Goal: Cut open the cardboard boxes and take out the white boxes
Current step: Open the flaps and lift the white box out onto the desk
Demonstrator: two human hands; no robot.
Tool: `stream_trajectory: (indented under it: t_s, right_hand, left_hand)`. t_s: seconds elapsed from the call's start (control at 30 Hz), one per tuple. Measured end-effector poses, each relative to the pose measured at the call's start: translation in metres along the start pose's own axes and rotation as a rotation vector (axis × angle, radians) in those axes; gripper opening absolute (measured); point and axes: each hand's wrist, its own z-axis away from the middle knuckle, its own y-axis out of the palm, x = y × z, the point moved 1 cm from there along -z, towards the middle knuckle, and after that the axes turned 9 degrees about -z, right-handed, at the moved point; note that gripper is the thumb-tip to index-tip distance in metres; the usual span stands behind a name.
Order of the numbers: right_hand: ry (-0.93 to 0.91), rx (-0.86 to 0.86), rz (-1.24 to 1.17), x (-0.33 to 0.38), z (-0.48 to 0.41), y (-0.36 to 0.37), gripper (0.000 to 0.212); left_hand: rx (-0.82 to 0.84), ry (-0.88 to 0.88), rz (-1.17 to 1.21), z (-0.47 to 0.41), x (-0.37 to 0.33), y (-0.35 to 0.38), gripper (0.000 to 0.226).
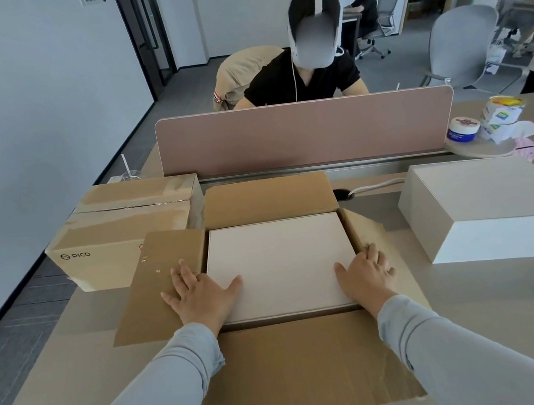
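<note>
**If it sits this snug, go in from the short sides**

Since the cardboard box (301, 370) in front of you already has all four flaps folded out, the only job left on this one is the lift. The white box (282, 266) lies flat inside it and fills the opening almost wall to wall, with just a thin dark gap along the near edge. Your left hand (203, 295) and right hand (366, 274) are both flat and relaxed, fingers spread, gripping nothing. The thumbs are on the white top and the fingers lie over its left and right edges onto the side flaps.

My guess on handling: it's a rigid, smooth retail-type box, so it won't flex, but it'll be slippery under flat palms. That tight fit will probably drag on the way up too. Going by the other white box (487, 204) out on the desk (86, 368) to your right, it's fairly deep, so expect some weight.

I'd work your fingertips down between the white sides and the cardboard walls, pinch the two short sides, and pull straight up evenly. Tilt it and it'll likely jam. If the cardboard box rides up with it, pin a flap down.

There's also a taped cardboard box (124, 230) on your left, not yet cut.
</note>
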Motion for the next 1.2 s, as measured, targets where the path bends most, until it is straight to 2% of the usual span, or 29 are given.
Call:
stream_trajectory:
  t_s: [0.27, 0.37, 0.4, 0.47, 0.53, 0.7, 0.83, 0.93, 1.1, 1.2]
  right_hand:
    - [0.031, 0.077, -0.155, -0.001, -0.003, -0.006, 0.059]
    - [0.055, 0.099, -0.238, 0.003, -0.001, -0.011, 0.06]
    - [0.073, 0.109, -0.274, 0.005, -0.001, -0.013, 0.06]
    - [0.113, 0.122, -0.371, 0.01, -0.002, -0.019, 0.057]
    - [0.122, 0.133, -0.451, 0.018, -0.001, -0.03, 0.05]
    - [0.054, 0.14, -0.572, 0.035, 0.003, -0.07, 0.031]
    - [0.015, 0.059, -0.624, 0.049, 0.006, -0.102, 0.019]
    - [0.001, -0.001, -0.592, 0.057, 0.006, -0.119, 0.014]
    - [-0.04, -0.076, -0.489, 0.066, 0.008, -0.142, 0.029]
    - [-0.044, -0.128, -0.462, 0.066, 0.005, -0.161, 0.008]
  left_hand:
    - [0.037, -0.024, 0.179, -0.007, 0.004, -0.008, 0.06]
    - [0.088, -0.007, 0.272, -0.012, 0.003, -0.025, 0.063]
    - [0.116, -0.005, 0.343, -0.01, 0.003, -0.033, 0.059]
    - [0.139, 0.022, 0.499, -0.005, 0.002, -0.05, 0.03]
    - [0.127, 0.055, 0.523, -0.001, 0.0, -0.065, 0.019]
    - [0.135, 0.043, 0.52, 0.0, 0.0, -0.09, 0.03]
    - [0.094, 0.078, 0.577, -0.003, -0.007, -0.124, 0.035]
    - [0.055, 0.144, 0.586, -0.013, -0.017, -0.156, 0.029]
    - [0.013, 0.194, 0.537, -0.028, -0.03, -0.19, 0.028]
    - [-0.005, 0.215, 0.501, -0.032, -0.042, -0.196, 0.031]
